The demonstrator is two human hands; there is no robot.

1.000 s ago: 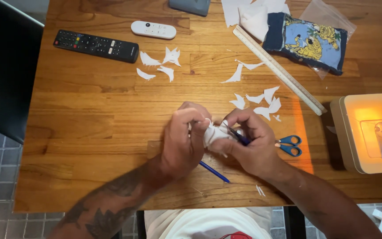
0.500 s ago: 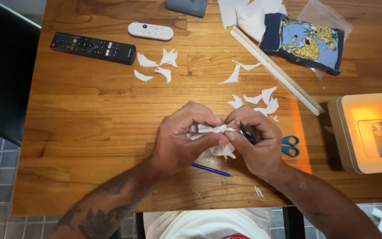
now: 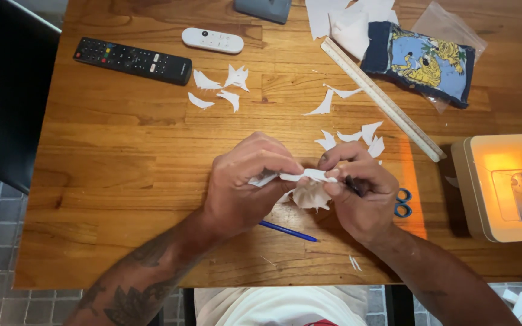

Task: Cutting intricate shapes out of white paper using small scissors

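Observation:
Both my hands meet over the middle of the wooden table (image 3: pixel 122 157). My left hand (image 3: pixel 243 187) and my right hand (image 3: pixel 360 193) pinch a small piece of cut white paper (image 3: pixel 309 187) between their fingertips, spreading it apart. A dark object, its kind unclear, is tucked under my right hand's fingers. Blue-handled scissors (image 3: pixel 402 203) lie just right of my right hand, mostly hidden by it. A blue pen (image 3: pixel 288 232) lies on the table below my hands.
White paper scraps (image 3: pixel 228 87) are scattered above my hands. A black remote (image 3: pixel 131 60), a white remote (image 3: pixel 212 40), a long ruler (image 3: pixel 382 99) and a patterned blue pouch (image 3: pixel 421 60) lie at the far side. A cream box with a lit top (image 3: pixel 505 184) stands at right.
My hands have pulled the bunched white paper apart, and it now stretches out between the fingertips. The hands shifted slightly down and right.

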